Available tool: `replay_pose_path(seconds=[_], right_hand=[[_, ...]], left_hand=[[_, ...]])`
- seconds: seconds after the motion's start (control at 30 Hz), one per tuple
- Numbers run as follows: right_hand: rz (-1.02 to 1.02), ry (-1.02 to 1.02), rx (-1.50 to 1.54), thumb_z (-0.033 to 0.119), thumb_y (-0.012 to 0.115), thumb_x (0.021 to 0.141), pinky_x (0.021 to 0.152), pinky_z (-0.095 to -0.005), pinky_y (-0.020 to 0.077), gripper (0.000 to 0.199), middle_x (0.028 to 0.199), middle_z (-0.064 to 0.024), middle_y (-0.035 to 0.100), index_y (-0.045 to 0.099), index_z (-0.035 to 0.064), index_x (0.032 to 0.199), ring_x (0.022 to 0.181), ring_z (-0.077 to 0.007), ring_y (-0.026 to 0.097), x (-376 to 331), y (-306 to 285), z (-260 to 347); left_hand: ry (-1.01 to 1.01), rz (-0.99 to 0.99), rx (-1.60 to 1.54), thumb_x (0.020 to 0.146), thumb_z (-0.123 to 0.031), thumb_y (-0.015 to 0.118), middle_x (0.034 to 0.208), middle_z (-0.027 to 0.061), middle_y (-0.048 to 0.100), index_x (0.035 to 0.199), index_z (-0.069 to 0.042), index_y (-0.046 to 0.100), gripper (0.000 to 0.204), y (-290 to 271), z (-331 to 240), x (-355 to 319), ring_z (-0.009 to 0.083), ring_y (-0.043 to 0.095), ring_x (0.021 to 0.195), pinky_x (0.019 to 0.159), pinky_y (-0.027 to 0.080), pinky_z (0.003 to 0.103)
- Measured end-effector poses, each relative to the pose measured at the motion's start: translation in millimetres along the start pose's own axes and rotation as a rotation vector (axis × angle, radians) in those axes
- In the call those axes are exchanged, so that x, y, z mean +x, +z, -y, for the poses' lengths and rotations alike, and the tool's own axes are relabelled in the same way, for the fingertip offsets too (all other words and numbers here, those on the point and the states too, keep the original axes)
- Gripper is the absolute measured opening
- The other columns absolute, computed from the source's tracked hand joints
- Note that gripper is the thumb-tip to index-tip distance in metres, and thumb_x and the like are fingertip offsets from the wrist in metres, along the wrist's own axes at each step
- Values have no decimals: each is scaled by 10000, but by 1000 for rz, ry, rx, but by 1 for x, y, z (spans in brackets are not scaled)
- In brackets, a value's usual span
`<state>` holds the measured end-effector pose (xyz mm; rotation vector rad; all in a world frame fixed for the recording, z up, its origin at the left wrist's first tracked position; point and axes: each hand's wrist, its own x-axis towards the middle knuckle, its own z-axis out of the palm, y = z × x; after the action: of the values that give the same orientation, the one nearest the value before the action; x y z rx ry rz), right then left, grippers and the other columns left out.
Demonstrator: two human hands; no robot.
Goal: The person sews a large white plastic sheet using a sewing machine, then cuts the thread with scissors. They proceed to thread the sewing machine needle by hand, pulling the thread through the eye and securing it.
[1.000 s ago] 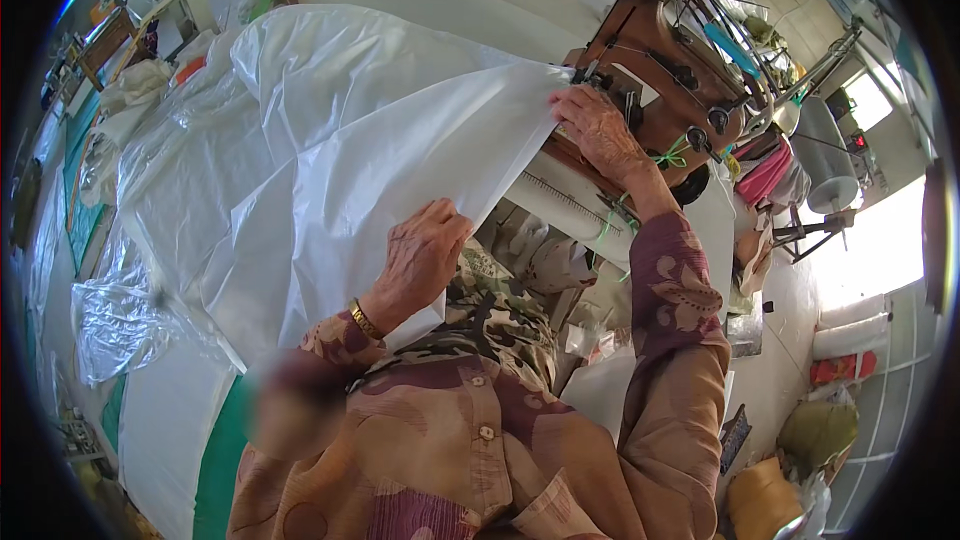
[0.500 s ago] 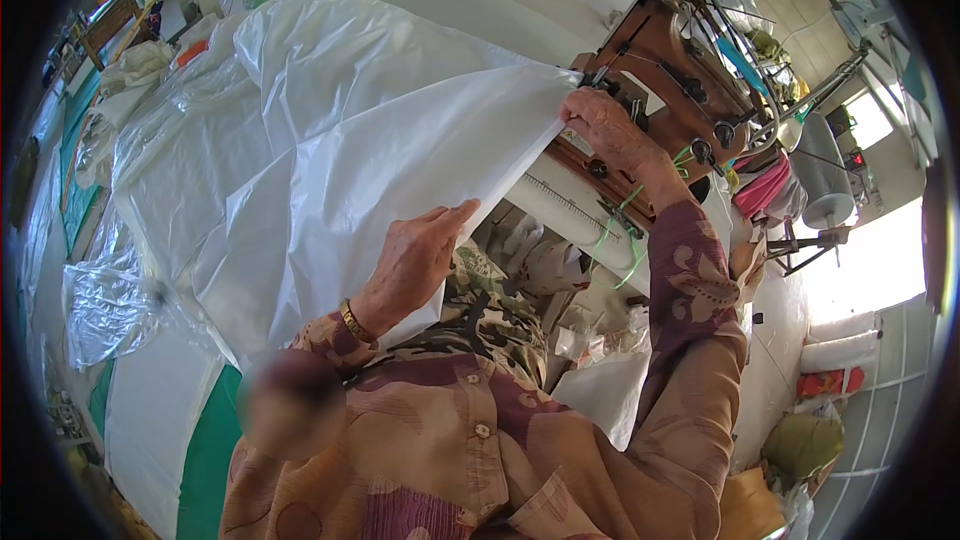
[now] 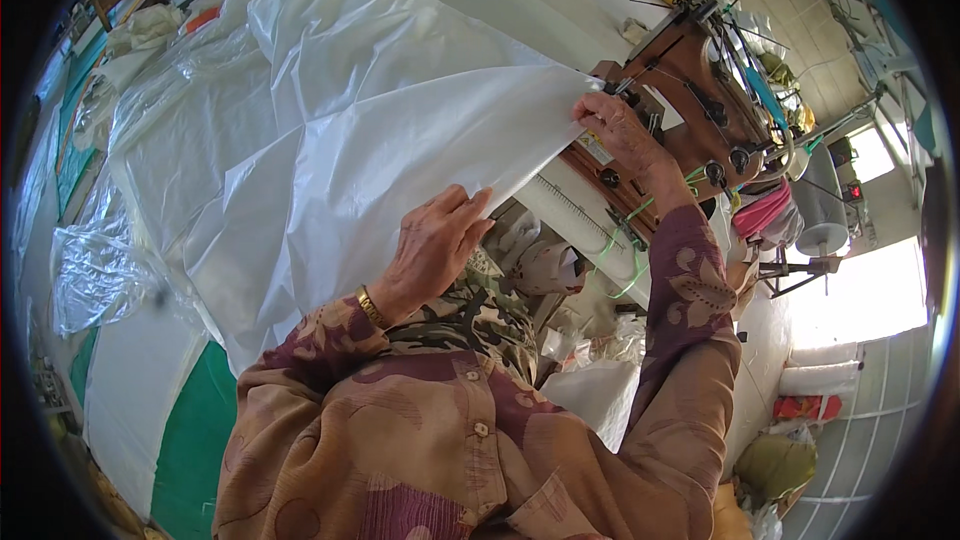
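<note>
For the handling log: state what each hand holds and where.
Both grip the white plastic sheet along its near edge: left hand mid-edge, right hand at the corner by the brown machine.

A crumpled clear plastic sheet [image 3: 95,275] lies at the left, beside a green surface [image 3: 195,440]. A white cone-shaped spool [image 3: 820,205] stands at the right, near a pink cloth [image 3: 762,212]. Red and white sacks [image 3: 815,395] and an olive bag [image 3: 775,465] rest on the tiled floor [image 3: 870,440].
</note>
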<state>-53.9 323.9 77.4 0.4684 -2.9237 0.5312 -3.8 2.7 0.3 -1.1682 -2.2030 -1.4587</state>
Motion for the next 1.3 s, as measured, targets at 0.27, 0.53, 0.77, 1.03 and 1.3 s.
replay_pose_path(seconds=[0.27, 0.53, 0.77, 1.03, 1.3], right_hand=[[-108, -63, -99, 81, 584, 869, 813, -427, 471, 123, 962, -160, 576, 589, 16, 973, 929, -354, 575, -9, 5, 1], [-81, -129, -161, 91, 565, 889, 942, -425, 464, 177, 1127, -146, 586, 608, 56, 1058, 1106, -349, 540, -19, 5, 0], [-101, -124, -215, 95, 550, 905, 941, -430, 459, 163, 1130, -142, 582, 607, 59, 1054, 1105, -346, 534, -21, 8, -10], [-107, -83, -203, 69, 529, 887, 912, -432, 459, 97, 1058, -145, 568, 575, 37, 966, 1049, -358, 525, -17, 7, 1], [-137, -171, -254, 31, 537, 872, 949, -442, 420, 62, 907, -132, 562, 549, 41, 931, 947, -353, 550, -9, 9, -4]], left_hand=[[-87, -25, -121, 825, -56, 688, 692, 109, 510, 1025, 6, 670, 210, 11, 2, -1, 229, 500, 542, 528, 401, 340], [-249, -92, -295, 836, -60, 686, 671, 96, 570, 874, 18, 675, 87, 13, -3, 6, 175, 502, 519, 509, 394, 313], [-153, -193, -280, 851, -53, 680, 608, 55, 511, 820, 29, 653, 91, 12, -2, 14, 111, 418, 491, 475, 335, 276], [-48, -160, -147, 855, -52, 668, 617, 69, 515, 814, 18, 641, 85, 0, -3, 28, 163, 441, 490, 480, 350, 295], [71, -118, 90, 833, -16, 648, 691, 110, 573, 888, 16, 661, 65, -11, 2, 31, 276, 571, 577, 533, 431, 349]])
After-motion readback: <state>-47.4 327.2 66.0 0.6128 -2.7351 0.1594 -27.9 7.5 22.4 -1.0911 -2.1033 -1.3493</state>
